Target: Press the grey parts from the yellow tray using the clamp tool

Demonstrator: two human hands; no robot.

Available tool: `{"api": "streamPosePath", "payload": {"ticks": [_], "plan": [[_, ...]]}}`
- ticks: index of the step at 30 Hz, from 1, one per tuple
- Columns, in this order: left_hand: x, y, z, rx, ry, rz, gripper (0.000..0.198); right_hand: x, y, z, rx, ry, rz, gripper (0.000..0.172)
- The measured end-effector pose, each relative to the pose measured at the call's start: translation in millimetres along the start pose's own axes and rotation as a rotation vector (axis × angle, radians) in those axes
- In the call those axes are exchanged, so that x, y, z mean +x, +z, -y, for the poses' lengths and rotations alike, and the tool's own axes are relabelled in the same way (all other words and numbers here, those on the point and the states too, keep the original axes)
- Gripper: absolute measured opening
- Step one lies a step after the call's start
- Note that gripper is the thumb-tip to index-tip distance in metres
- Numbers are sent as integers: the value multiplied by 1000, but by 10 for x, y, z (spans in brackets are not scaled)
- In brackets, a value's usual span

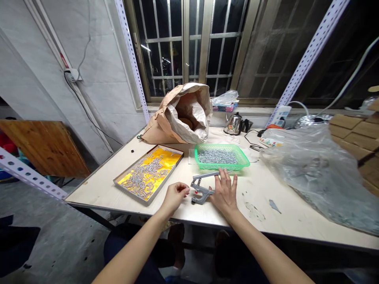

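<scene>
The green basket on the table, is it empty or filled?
Filled in part: small silver metal pieces cover the floor of the green basket, well below its rim.

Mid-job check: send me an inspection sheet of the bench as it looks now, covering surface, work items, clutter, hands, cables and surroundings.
Surface: pale wooden table, a few stains right of the right hand.
Work items: grey hand press; green basket and yellow-lined tray, both holding small metal pieces.
Clutter: brown paper sack, kettle, clear plastic bag, cardboard.
Hands: left hand curled beside the press, contents not visible; right hand flat and open, touching the press.
Cables: black cable on the table near the kettle; power strip on the sill; wall cable.
Surroundings: barred window, dark outside; wooden board at left.
</scene>
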State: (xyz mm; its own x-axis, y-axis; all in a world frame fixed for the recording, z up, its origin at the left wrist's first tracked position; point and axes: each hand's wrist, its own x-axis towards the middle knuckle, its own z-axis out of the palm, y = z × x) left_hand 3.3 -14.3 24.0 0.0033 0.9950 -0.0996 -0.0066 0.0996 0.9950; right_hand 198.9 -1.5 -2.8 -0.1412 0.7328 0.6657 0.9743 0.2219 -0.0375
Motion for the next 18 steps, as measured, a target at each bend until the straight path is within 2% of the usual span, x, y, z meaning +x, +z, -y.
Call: {"api": "streamPosePath", "payload": {"ticks": [3, 7, 15, 18], "plan": [[36, 163, 159, 7, -41, -32, 25, -1, -6, 14, -29, 8, 2, 47], [67, 215, 274, 49, -10, -55, 19, -2, 0, 24, -61, 23, 14, 51], [74, 200, 241, 286, 62, 22, 6, -3, -3, 45, -74, 41, 51, 56], [80, 183, 215, 336, 64, 66, 7, -1, -19, 57, -78, 39, 60, 57]]}}
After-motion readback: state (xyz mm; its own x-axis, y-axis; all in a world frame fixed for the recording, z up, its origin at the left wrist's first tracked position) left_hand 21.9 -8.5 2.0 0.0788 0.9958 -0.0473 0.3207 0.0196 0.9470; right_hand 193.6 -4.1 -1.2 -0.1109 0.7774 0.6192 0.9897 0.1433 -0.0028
